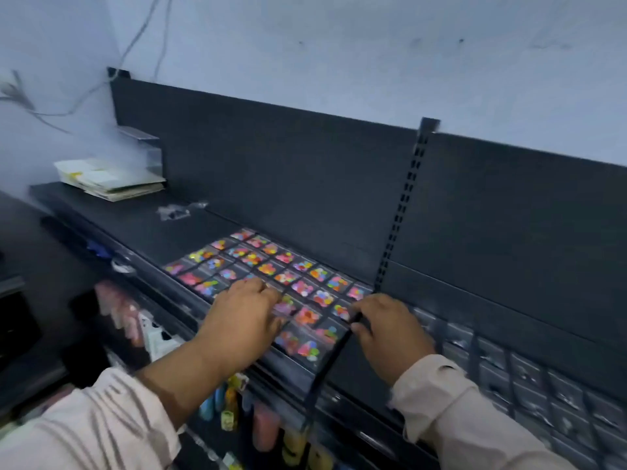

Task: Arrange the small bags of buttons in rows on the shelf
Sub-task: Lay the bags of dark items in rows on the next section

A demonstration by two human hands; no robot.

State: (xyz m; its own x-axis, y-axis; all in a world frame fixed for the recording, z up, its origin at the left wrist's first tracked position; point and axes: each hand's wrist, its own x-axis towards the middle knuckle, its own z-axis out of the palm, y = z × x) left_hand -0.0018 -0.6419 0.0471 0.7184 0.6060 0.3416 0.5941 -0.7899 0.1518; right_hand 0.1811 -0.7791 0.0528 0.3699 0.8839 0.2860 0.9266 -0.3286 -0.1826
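Note:
Several small clear bags of coloured buttons [268,266] lie in slanting rows on the black shelf [142,225]. My left hand [242,315] rests flat on the near rows, fingers spread over the bags. My right hand [386,329] is at the right end of the rows, with fingers curled at a thin black divider strip [330,361] that runs toward the shelf's front edge. Whether it grips the strip or a bag is blurred. Both sleeves are pale.
More clear bags [529,374] with pale contents fill the shelf to the right of the slotted upright [403,205]. A paper stack [112,179] and an empty clear bag [174,212] lie at the far left. Coloured packets [230,405] hang below the shelf.

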